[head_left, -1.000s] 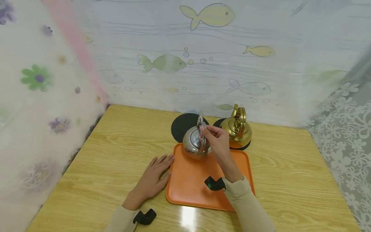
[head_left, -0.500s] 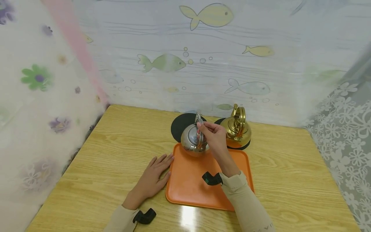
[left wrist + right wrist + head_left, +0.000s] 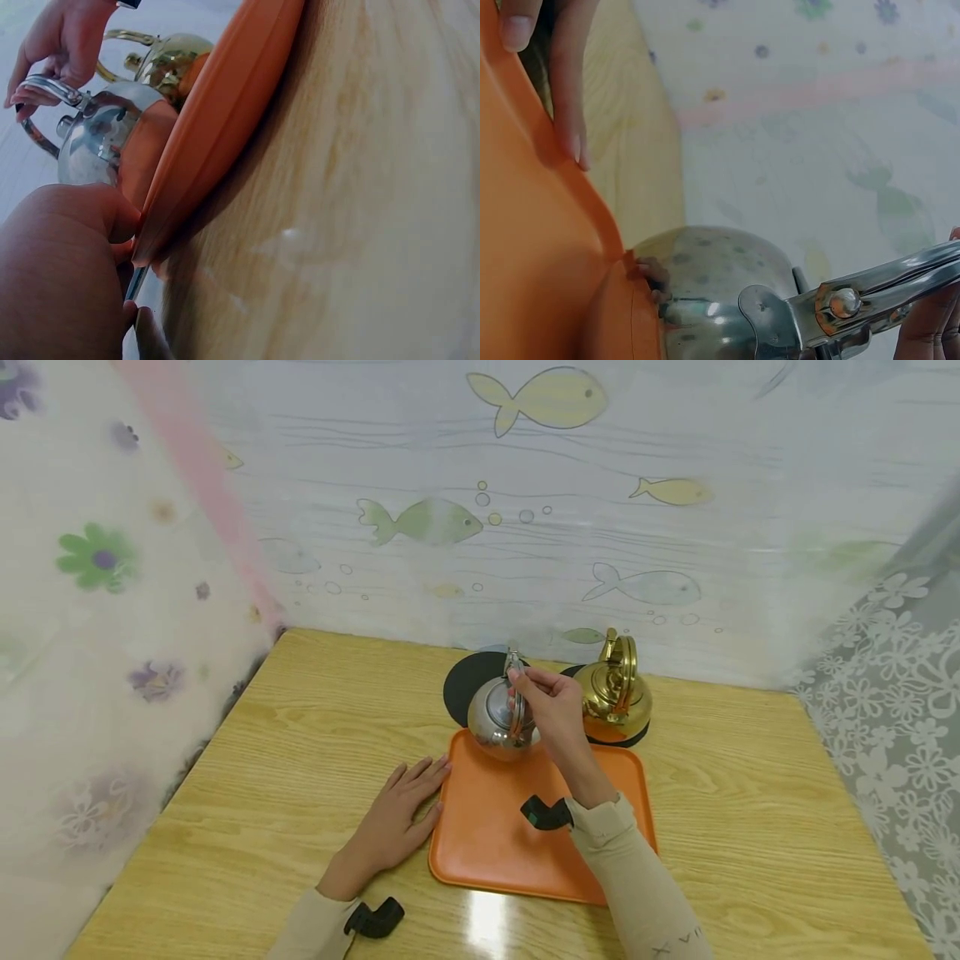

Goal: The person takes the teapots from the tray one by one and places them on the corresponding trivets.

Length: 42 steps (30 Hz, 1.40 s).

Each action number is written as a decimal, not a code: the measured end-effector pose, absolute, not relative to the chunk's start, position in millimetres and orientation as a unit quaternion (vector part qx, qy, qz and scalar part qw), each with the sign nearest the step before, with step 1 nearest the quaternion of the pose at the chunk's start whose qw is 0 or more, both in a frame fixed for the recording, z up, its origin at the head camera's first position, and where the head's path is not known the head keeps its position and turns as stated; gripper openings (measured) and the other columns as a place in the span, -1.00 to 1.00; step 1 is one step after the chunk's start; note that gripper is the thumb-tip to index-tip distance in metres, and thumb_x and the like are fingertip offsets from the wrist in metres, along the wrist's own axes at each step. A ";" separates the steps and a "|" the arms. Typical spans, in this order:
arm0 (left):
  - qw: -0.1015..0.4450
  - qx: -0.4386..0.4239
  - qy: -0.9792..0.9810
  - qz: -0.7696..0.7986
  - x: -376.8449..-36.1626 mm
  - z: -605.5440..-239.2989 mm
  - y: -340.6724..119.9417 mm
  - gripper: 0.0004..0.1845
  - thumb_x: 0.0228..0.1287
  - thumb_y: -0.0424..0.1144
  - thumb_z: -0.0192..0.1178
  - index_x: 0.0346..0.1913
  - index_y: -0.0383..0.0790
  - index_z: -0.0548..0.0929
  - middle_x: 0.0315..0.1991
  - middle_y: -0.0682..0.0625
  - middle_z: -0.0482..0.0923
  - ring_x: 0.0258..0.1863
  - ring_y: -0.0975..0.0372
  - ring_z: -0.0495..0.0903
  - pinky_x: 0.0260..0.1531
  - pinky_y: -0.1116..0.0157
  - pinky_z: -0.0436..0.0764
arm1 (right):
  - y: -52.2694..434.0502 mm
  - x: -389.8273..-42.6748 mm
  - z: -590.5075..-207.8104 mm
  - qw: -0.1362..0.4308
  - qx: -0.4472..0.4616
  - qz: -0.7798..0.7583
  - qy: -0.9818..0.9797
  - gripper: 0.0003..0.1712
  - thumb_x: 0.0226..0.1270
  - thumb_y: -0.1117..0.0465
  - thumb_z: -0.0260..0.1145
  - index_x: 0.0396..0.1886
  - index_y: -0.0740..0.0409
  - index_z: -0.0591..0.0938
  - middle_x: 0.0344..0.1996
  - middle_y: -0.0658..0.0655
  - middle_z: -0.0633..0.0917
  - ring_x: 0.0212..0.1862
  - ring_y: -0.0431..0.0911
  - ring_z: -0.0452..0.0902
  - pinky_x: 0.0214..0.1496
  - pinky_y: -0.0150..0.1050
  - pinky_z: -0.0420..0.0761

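My right hand (image 3: 550,703) grips the top handle of a silver kettle (image 3: 497,720) and holds it over the far left corner of an orange tray (image 3: 502,835). In the right wrist view the kettle (image 3: 712,292) and its handle (image 3: 870,292) fill the lower frame above the tray (image 3: 532,247). My left hand (image 3: 401,814) lies flat on the wooden table (image 3: 262,760), fingers straight, touching the tray's left edge. The left wrist view shows that tray edge (image 3: 217,127) and the silver kettle (image 3: 101,139). A gold kettle (image 3: 617,689) stands on a black round mat behind the tray.
An empty black round mat (image 3: 468,681) lies behind the silver kettle, by the fish-patterned curtain (image 3: 525,510). Floral curtains close in the left and right sides. Bare table spreads left of the tray and at the right (image 3: 750,793).
My right hand has carried the silver kettle a little farther from me, toward the black mat. My left hand has stayed flat against the tray's edge.
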<state>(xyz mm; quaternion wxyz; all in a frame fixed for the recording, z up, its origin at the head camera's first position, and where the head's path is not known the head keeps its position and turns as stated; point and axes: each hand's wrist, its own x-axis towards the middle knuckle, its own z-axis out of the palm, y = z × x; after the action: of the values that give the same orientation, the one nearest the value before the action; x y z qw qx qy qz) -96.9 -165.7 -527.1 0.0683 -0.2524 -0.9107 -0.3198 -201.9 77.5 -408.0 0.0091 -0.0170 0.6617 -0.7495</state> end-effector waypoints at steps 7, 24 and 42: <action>0.069 -0.251 -0.914 -0.312 -96.6 -527.5 -165.8 -0.44 0.51 -0.14 0.13 0.50 -0.18 0.42 0.50 -0.03 0.35 0.52 -0.04 0.26 0.51 -0.19 0.10 | 76.2 -206.1 -405.7 0.008 -0.011 -0.749 0.662 -0.53 0.45 0.19 0.36 0.19 0.45 0.62 -0.46 -0.05 0.78 -0.40 -0.25 0.72 -0.12 -0.37 0.73; 0.065 -0.249 -0.913 -0.317 -96.2 -524.6 -165.8 -0.44 0.51 -0.15 0.13 0.49 -0.20 0.42 0.49 -0.05 0.36 0.52 -0.04 0.27 0.51 -0.19 0.09 | 73.7 -212.0 -406.9 0.006 -0.017 -0.764 0.646 -0.62 0.45 0.21 0.36 0.05 0.46 0.68 -0.47 0.05 0.79 -0.41 -0.19 0.72 -0.25 -0.34 0.74; 0.067 -0.250 -0.916 -0.305 -97.9 -528.8 -165.3 -0.43 0.52 -0.11 0.12 0.51 -0.17 0.40 0.51 -0.01 0.33 0.53 -0.02 0.25 0.50 -0.19 0.11 | 73.2 -221.5 -402.1 0.012 -0.018 -0.773 0.634 -0.61 0.47 0.22 0.34 0.03 0.53 0.65 -0.56 -0.07 0.74 -0.50 -0.23 0.68 -0.35 -0.35 0.72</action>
<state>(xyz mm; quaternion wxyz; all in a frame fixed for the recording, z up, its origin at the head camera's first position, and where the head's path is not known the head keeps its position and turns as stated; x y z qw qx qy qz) -97.9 -165.3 -528.8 0.0667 -0.2498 -0.9165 -0.3053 -221.5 73.2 -402.1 0.0123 -0.0180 0.6337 -0.7733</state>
